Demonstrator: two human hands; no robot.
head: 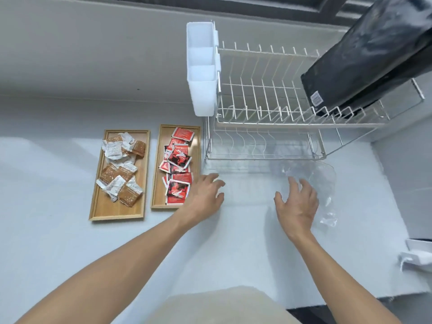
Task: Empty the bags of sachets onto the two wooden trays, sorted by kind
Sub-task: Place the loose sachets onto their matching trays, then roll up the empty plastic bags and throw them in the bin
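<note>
Two wooden trays lie side by side on the white counter. The left tray (98, 206) holds several brown and white sachets (121, 167). The right tray (156, 183) holds several red and black sachets (178, 164). My left hand (205, 195) hovers open just right of the red tray's near corner, holding nothing. My right hand (298, 204) is open with fingers spread, beside a crumpled clear plastic bag (325, 183) that lies on the counter in front of the rack. The bag looks empty.
A white wire dish rack (268, 101) with two tiers stands behind my hands, with a white plastic cutlery holder (202, 73) on its left end. A large black bag (364, 57) leans on the rack's top right. A white object (418, 256) sits at the right edge.
</note>
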